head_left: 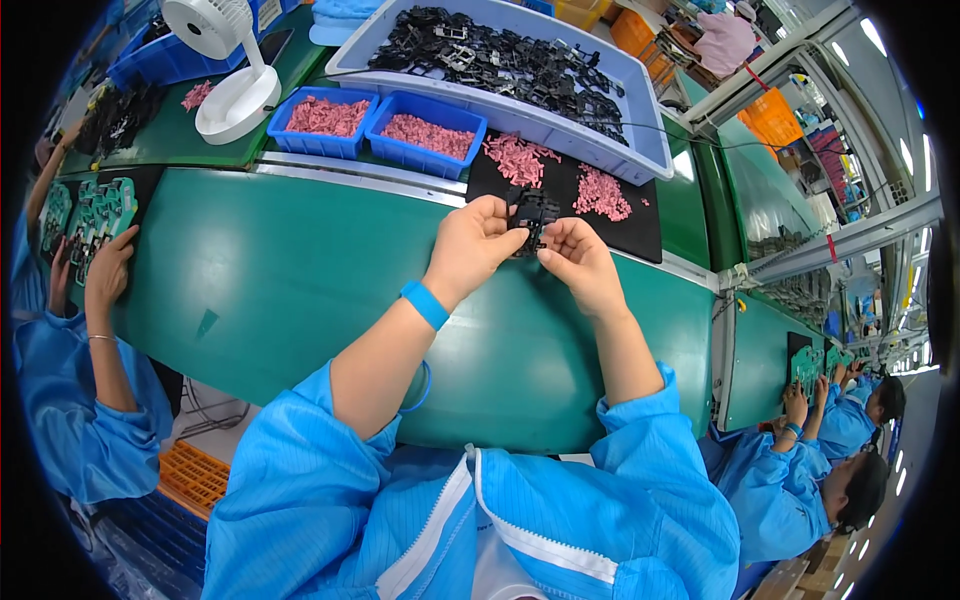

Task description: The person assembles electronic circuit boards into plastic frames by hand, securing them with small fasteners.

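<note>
Between my two hands, above the near edge of a black mat (640, 235), is a small black plastic frame part (533, 207). My left hand (470, 245) is closed on its left side, thumb across the front. On its lower right side, the thumb and fingers of my right hand (585, 268) pinch at it; whether they also hold a small piece is hidden. Just beyond my hands, two loose piles of small pink pieces lie on the mat: a left pile (520, 160) and a right pile (602, 194).
Two blue trays of pink pieces, a left tray (290, 144) and a right tray (420, 167), stand beyond the green worktop (300, 260). Behind them is a large bin (645, 160) of black parts. A white fan (235, 110) stands far left. Co-workers handle green circuit boards (105, 215) on both sides.
</note>
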{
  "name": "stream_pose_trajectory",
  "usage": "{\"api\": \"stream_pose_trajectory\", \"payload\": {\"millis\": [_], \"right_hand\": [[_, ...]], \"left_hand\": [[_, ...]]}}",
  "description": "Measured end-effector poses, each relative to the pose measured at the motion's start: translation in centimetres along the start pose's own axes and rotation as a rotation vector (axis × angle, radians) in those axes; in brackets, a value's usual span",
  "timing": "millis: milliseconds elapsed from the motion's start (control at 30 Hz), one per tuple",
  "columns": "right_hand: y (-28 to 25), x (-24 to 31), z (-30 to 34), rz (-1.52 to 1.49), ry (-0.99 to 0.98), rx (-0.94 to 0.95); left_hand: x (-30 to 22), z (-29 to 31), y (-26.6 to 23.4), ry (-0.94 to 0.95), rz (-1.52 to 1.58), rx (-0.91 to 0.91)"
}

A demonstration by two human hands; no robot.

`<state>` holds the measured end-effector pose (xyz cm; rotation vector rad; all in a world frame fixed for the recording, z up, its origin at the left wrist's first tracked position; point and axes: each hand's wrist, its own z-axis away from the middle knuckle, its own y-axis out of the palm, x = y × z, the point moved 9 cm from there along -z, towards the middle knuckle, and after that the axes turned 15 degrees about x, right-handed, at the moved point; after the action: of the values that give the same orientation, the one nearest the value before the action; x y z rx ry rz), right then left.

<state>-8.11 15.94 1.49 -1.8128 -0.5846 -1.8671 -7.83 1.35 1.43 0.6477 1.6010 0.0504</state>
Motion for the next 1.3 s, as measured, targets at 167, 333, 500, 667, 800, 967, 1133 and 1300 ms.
{"api": "stream_pose_trajectory", "payload": {"millis": [167,333,500,667,800,967,1133,1300], "right_hand": [[2.6,2.2,-0.8,-0.165,-0.164,0.144],[2.0,1.9,-1.9,-0.099,0.07,0.088],[-1.7,5.6,-6.3,-0.099,0.028,0.066],[-9.0,8.9,-9.5,-0.338,-0.048,-0.349],[-8.3,7.0,-7.9,-0.211,-0.043,-0.314],[4.8,1.3,-5.4,-0.377,0.266,0.309],[19.6,-2.1,-4.0,-0.688,0.452,0.615],[28.7,-3.5,-6.0,-0.936,0.458,0.556]], "left_hand": [[0.5,0.5,0.8,0.026,0.025,0.011],[-0.6,1.2,0.8,0.094,0.01,-0.035],[-3.1,2.6,0.5,0.066,-0.683,-0.225],[-4.4,3.7,6.2,0.184,-0.836,0.054],[-6.0,6.7,10.7,0.143,-0.764,0.157],[-7.7,12.0,13.6,0.195,-0.592,0.266],[-9.3,15.8,13.3,0.155,-0.553,0.248],[-11.3,20.3,10.9,0.213,-0.641,0.14]]}}
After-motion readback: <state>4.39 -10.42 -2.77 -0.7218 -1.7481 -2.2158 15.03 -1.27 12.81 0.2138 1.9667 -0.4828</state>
